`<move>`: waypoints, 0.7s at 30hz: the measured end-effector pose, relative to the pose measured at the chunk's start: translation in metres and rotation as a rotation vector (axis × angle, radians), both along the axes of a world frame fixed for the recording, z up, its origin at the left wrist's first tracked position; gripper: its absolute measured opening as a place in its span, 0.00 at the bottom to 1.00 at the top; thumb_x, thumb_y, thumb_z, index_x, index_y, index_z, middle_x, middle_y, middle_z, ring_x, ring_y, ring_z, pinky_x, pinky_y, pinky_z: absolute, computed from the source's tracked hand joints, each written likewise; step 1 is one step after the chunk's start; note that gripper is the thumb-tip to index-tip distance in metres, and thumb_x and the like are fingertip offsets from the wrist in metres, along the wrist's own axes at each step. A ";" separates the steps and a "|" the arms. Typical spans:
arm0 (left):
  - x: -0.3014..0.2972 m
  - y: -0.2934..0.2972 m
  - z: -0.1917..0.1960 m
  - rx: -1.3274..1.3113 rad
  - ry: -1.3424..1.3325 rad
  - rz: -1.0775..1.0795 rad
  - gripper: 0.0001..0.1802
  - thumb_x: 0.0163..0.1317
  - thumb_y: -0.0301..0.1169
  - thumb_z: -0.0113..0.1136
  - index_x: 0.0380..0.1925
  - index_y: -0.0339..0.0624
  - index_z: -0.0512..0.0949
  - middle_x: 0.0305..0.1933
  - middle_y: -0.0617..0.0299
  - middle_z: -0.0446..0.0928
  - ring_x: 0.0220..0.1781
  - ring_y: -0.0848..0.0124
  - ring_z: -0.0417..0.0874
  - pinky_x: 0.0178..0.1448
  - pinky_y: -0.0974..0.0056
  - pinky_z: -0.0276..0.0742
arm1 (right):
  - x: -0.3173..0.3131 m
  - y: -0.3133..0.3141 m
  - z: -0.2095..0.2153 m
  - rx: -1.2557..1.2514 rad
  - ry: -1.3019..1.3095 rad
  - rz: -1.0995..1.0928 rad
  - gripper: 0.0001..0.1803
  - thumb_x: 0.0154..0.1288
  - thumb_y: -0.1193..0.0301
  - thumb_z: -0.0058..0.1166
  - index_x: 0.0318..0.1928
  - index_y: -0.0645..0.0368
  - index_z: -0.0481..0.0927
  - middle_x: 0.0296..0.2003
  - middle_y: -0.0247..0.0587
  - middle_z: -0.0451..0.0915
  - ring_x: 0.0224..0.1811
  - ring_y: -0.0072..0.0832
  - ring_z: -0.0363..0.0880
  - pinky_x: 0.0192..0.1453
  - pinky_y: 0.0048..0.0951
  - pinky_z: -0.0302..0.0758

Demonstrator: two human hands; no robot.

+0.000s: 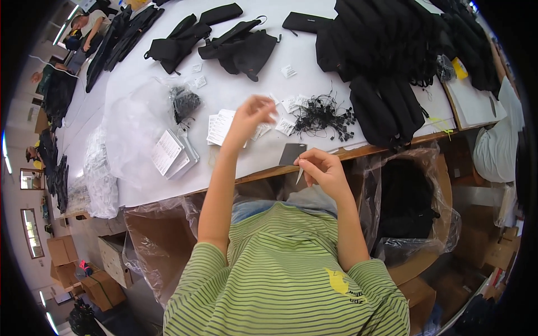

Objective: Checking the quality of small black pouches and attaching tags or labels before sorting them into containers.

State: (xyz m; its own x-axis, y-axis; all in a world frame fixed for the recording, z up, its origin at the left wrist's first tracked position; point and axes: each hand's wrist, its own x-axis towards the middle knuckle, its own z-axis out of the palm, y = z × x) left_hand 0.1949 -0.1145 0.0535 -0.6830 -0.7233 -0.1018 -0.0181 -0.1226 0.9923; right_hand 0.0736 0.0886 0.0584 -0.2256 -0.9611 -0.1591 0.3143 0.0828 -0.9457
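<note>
From where I stand, the right hand point(325, 168), right of centre in the frame, has a dark card point(292, 154) pinched by its lower-right corner between thumb and fingers. A thin pale slip point(300, 176) points downward beneath those same fingers; whether it is joined to the card I can't tell. The card reaches out leftward from the pinch, just at the front edge of the table point(246, 178). Seen aslant, it doesn't let me judge its longer side.

The left hand point(255, 115) is up and left of the card, well apart from it, fingers curled and pointing right. It's blurred, so I can't say whether anything is in its grip.

The relation that matters: the tangle of black cords point(325, 119) lies to the right of the left fingertips and straight above the card, with white packets point(285, 126) between hand and tangle. The left hand looks slightly nearer the cords. White slips point(219, 129) lie just left of that wrist.
</note>
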 end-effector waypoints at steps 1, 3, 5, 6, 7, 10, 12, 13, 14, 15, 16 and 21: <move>-0.006 -0.031 -0.018 -0.174 -0.151 0.169 0.19 0.58 0.37 0.64 0.41 0.33 0.73 0.36 0.55 0.79 0.33 0.71 0.80 0.41 0.68 0.75 | 0.001 0.000 0.004 -0.008 0.024 0.005 0.06 0.66 0.73 0.52 0.37 0.64 0.78 0.29 0.33 0.80 0.19 0.13 0.70 0.21 0.16 0.66; -0.015 -0.071 -0.045 -0.352 -0.294 0.348 0.23 0.56 0.40 0.65 0.42 0.33 0.72 0.38 0.54 0.79 0.35 0.69 0.81 0.42 0.66 0.75 | 0.006 -0.001 0.006 -0.012 0.010 -0.018 0.07 0.66 0.72 0.52 0.37 0.64 0.78 0.25 0.30 0.77 0.19 0.12 0.69 0.21 0.16 0.66; -0.026 -0.090 -0.051 -0.653 -0.550 0.493 0.21 0.52 0.41 0.67 0.37 0.37 0.75 0.38 0.56 0.77 0.37 0.65 0.80 0.42 0.63 0.74 | 0.008 0.002 0.005 -0.003 -0.002 -0.072 0.07 0.66 0.72 0.52 0.36 0.63 0.79 0.22 0.28 0.74 0.19 0.11 0.68 0.21 0.15 0.65; -0.033 -0.090 -0.050 -0.660 -0.539 0.486 0.21 0.52 0.41 0.67 0.37 0.37 0.75 0.38 0.56 0.77 0.37 0.65 0.80 0.42 0.63 0.74 | 0.007 0.005 0.005 -0.009 0.004 -0.082 0.07 0.66 0.72 0.52 0.36 0.63 0.79 0.22 0.28 0.74 0.19 0.11 0.68 0.21 0.15 0.65; -0.039 -0.087 -0.051 -0.702 -0.574 0.482 0.21 0.51 0.42 0.68 0.36 0.37 0.76 0.36 0.57 0.77 0.37 0.65 0.80 0.43 0.63 0.73 | 0.007 0.007 0.005 -0.004 -0.017 -0.103 0.07 0.66 0.72 0.52 0.36 0.63 0.79 0.22 0.28 0.74 0.19 0.11 0.68 0.21 0.15 0.65; -0.044 -0.088 -0.061 -0.817 -0.554 0.544 0.15 0.48 0.39 0.69 0.28 0.39 0.79 0.31 0.60 0.75 0.32 0.66 0.78 0.41 0.63 0.73 | 0.005 0.009 0.005 0.001 -0.020 -0.107 0.07 0.66 0.72 0.52 0.36 0.63 0.79 0.22 0.28 0.74 0.19 0.11 0.68 0.21 0.16 0.65; -0.043 -0.090 -0.059 -0.811 -0.383 0.535 0.13 0.48 0.36 0.68 0.27 0.38 0.78 0.32 0.60 0.75 0.29 0.67 0.78 0.36 0.65 0.72 | 0.004 0.008 0.008 -0.008 -0.033 -0.098 0.07 0.66 0.72 0.52 0.37 0.63 0.79 0.21 0.27 0.73 0.19 0.11 0.68 0.21 0.16 0.65; -0.044 -0.086 -0.056 -0.807 -0.385 0.532 0.13 0.48 0.36 0.68 0.27 0.38 0.78 0.32 0.60 0.75 0.29 0.67 0.78 0.36 0.65 0.72 | 0.003 0.008 0.008 -0.003 -0.034 -0.099 0.07 0.66 0.72 0.52 0.37 0.63 0.79 0.21 0.27 0.73 0.19 0.11 0.68 0.21 0.16 0.65; -0.044 -0.082 -0.052 -0.786 -0.338 0.474 0.12 0.49 0.34 0.68 0.26 0.37 0.78 0.30 0.61 0.75 0.28 0.70 0.77 0.34 0.67 0.71 | 0.003 0.008 0.008 -0.002 -0.040 -0.099 0.07 0.66 0.72 0.52 0.37 0.63 0.79 0.20 0.27 0.73 0.19 0.11 0.68 0.21 0.15 0.65; -0.043 -0.072 -0.041 -0.767 -0.292 0.410 0.11 0.49 0.33 0.67 0.24 0.37 0.77 0.28 0.62 0.75 0.26 0.72 0.76 0.32 0.68 0.70 | 0.002 0.008 0.006 -0.002 -0.050 -0.104 0.07 0.66 0.72 0.52 0.37 0.63 0.79 0.20 0.27 0.73 0.19 0.11 0.68 0.21 0.15 0.65; -0.042 -0.064 -0.033 -0.763 -0.296 0.405 0.11 0.49 0.33 0.67 0.24 0.37 0.77 0.28 0.62 0.75 0.26 0.72 0.76 0.32 0.68 0.70 | 0.002 0.006 0.005 0.004 -0.055 -0.106 0.07 0.66 0.72 0.52 0.37 0.63 0.79 0.20 0.27 0.73 0.19 0.11 0.68 0.21 0.15 0.65; -0.027 -0.011 0.003 -0.412 -0.326 0.139 0.14 0.51 0.34 0.68 0.20 0.35 0.76 0.17 0.64 0.74 0.23 0.78 0.72 0.30 0.70 0.67 | 0.005 -0.002 0.000 0.017 -0.011 -0.179 0.07 0.66 0.71 0.52 0.37 0.62 0.79 0.20 0.26 0.72 0.19 0.10 0.67 0.21 0.15 0.65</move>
State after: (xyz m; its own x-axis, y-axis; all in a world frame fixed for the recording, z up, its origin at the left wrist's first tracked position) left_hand 0.1682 -0.1252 0.0565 -0.5582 -0.8295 0.0183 -0.3444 0.2517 0.9044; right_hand 0.0782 0.0865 0.0582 -0.3907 -0.9030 -0.1786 0.3359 0.0408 -0.9410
